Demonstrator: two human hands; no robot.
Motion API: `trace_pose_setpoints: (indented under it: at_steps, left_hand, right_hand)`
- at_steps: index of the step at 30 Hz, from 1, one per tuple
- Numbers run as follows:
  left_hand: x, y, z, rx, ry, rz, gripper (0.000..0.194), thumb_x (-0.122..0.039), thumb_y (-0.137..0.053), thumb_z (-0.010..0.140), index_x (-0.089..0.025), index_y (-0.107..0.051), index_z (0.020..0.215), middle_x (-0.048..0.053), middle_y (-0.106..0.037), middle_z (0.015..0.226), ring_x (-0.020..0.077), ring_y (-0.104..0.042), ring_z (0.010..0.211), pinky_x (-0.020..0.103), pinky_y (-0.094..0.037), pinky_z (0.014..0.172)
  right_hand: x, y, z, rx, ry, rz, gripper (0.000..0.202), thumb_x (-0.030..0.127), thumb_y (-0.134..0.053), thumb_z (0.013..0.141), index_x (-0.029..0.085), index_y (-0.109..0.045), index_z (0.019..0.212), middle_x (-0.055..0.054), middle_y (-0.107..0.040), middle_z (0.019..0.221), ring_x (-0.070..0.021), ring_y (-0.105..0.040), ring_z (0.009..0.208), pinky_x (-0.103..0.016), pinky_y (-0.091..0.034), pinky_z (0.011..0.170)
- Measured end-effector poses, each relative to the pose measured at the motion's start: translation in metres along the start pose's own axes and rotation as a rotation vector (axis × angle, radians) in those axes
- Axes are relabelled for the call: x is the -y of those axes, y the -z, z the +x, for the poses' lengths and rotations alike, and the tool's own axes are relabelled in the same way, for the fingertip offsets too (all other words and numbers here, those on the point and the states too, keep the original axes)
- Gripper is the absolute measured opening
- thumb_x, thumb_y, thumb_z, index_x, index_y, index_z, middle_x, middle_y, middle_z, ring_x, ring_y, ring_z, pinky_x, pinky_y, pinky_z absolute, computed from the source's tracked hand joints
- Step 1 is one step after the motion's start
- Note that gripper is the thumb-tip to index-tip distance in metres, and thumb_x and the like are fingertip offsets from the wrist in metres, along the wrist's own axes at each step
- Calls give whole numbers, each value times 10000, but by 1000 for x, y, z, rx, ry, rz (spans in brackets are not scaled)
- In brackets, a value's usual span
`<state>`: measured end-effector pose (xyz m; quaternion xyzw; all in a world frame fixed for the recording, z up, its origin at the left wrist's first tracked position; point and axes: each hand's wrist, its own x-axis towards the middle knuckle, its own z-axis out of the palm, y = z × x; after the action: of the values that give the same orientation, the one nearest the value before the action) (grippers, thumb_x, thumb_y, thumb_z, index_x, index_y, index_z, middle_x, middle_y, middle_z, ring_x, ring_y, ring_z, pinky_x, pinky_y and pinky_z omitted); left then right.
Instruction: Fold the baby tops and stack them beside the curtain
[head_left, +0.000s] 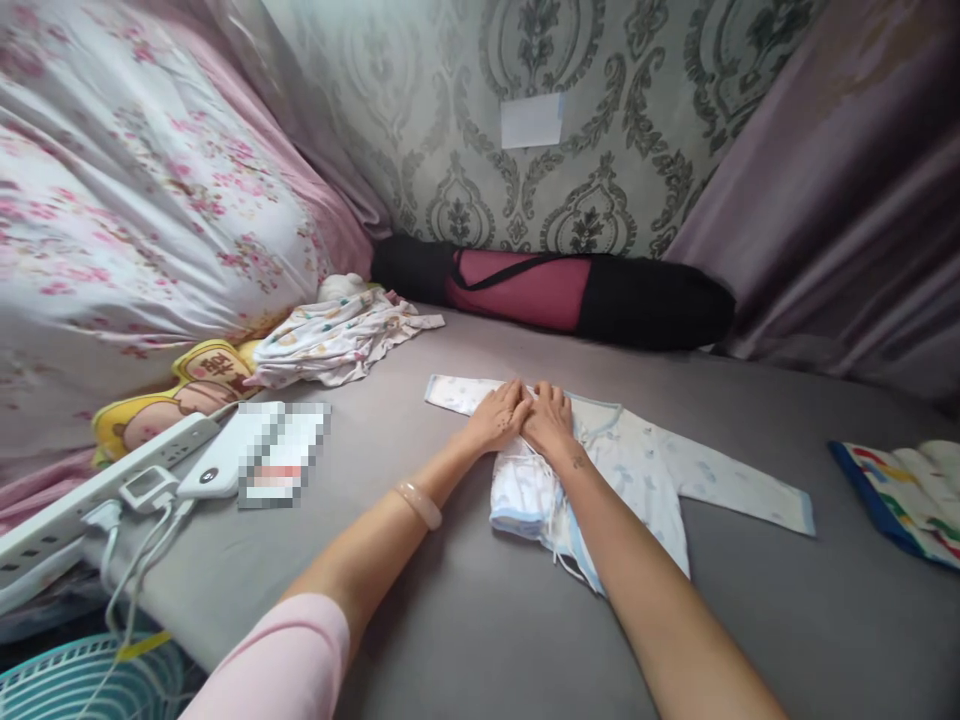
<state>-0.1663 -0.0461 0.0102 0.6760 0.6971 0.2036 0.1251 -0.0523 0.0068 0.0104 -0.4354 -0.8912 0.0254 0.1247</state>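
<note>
Broadly, a grey fabric surface (757, 620) fills the lower view, with a long black and dark-red bag (525, 290) lying along its far edge, by the patterned wall. Nearer, the small white shirt (637, 475) lies in the middle, one sleeve stretched out to each side. Crumpled printed cloth (337, 335) lies beyond it, to the left. The left hand (497, 415) and right hand (547, 420) touch side by side on the shirt, fingers close together; whether they pinch fabric, I cannot tell. A pale bangle (420, 505) circles the left forearm.
</note>
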Motion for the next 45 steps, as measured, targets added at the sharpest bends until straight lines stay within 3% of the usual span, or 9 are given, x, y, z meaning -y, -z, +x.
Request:
trace_pose_setpoints:
  at_steps: [8, 15, 21, 29, 32, 35, 38, 42, 45]
  left_hand:
    - [34, 18, -20, 13, 158, 245, 591, -401, -209, 1003, -68, -293, 1485, 145, -302, 1556, 244, -226, 1459, 390, -173, 1188]
    - [79, 38, -29, -7, 257, 338, 598, -423, -192, 1001, -91, -319, 1482, 143, -298, 1557, 258, -236, 1455, 417, -188, 1183]
    - [112, 48, -31, -51, 300, 280, 535, -362, -227, 991, -136, -387, 1449, 123, -330, 1549, 259, -270, 1443, 453, -212, 1172]
    - [127, 48, -34, -287, 307, -13, 521, -351, -386, 914, -116, -459, 1374, 155, -512, 1412, 256, -482, 1302, 399, -362, 1098]
    - [125, 52, -38, -366, 344, -121, 566, -387, -444, 880, -99, -464, 1367, 165, -521, 1395, 266, -501, 1275, 388, -377, 1086]
    - [114, 51, -43, -368, 387, -194, 573, -381, -501, 847, -109, -477, 1351, 169, -528, 1376, 272, -513, 1255, 387, -388, 1075]
    - [91, 48, -56, -320, 315, -230, 539, -391, -524, 837, -145, -500, 1316, 139, -566, 1324, 250, -547, 1195, 376, -417, 1044]
    - [51, 53, -85, -220, 134, -214, 488, -465, -561, 823, -173, -559, 1214, 109, -600, 1251, 228, -577, 1107, 352, -470, 955]
    - [19, 58, -113, -138, 0, -230, 450, -523, -602, 808, -202, -587, 1123, 81, -641, 1112, 204, -602, 990, 321, -502, 832]
  right_hand:
    - [2, -5, 1, -67, 0, -32, 456, 348, -395, 950, 260, -521, 1380, -129, -527, 1224, -298, -450, 1074, -401, -317, 887]
    - [1, -8, 1, -81, 3, -15, 458, 344, -397, 947, 259, -523, 1379, -133, -521, 1226, -297, -446, 1068, -406, -317, 894]
    - [2, -5, -1, -45, -15, 7, 463, 362, -380, 956, 272, -501, 1394, -126, -509, 1245, -288, -431, 1089, -404, -304, 939]
    - [-1, 11, -2, 106, -44, 105, 472, 397, -332, 971, 276, -460, 1409, -115, -477, 1345, -284, -433, 1182, -409, -311, 1016]
    - [-8, 27, 3, 299, -35, 271, 522, 403, -274, 984, 240, -382, 1468, -121, -411, 1469, -288, -373, 1325, -430, -262, 1094]
    - [-18, 44, 5, 432, 30, 452, 571, 411, -232, 994, 188, -293, 1517, -85, -278, 1577, -221, -238, 1444, -372, -166, 1169]
    - [-29, 54, -3, 377, 33, 538, 553, 394, -248, 997, 181, -339, 1500, -67, -296, 1570, -182, -280, 1433, -318, -193, 1167]
    - [-44, 57, -32, 212, 17, 599, 425, 261, -396, 954, 173, -553, 1339, -98, -543, 1400, -181, -525, 1251, -301, -358, 1059]
    - [-51, 60, -62, 164, 41, 579, 322, 224, -446, 922, 168, -667, 1150, -65, -692, 1157, -166, -632, 1038, -265, -442, 914]
